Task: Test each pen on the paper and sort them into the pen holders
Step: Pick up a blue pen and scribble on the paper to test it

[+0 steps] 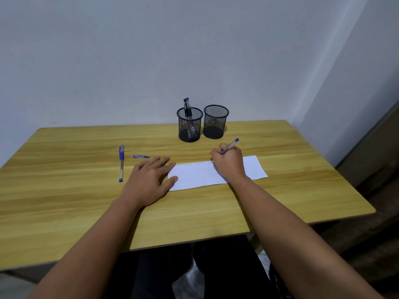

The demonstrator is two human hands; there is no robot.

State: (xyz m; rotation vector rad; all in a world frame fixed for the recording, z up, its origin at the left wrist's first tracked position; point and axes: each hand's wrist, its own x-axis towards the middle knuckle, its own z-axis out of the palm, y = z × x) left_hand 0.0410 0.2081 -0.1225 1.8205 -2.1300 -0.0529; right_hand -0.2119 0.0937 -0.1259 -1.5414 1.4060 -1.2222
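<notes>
Right hand [228,164] grips a blue pen [230,146] writing-fashion, tip on the paper [200,176] for testing, while the left hand [151,180] lies flat, fingers released, steadying the paper's left edge.

Two mesh pen holders [203,124] touching at table [64,201] far edge, blocking centre-right approach. Capped blue pen [121,163] and loose cap [140,156] lying toward left edge. Bare wood along near edge and both far corners, passable.
</notes>
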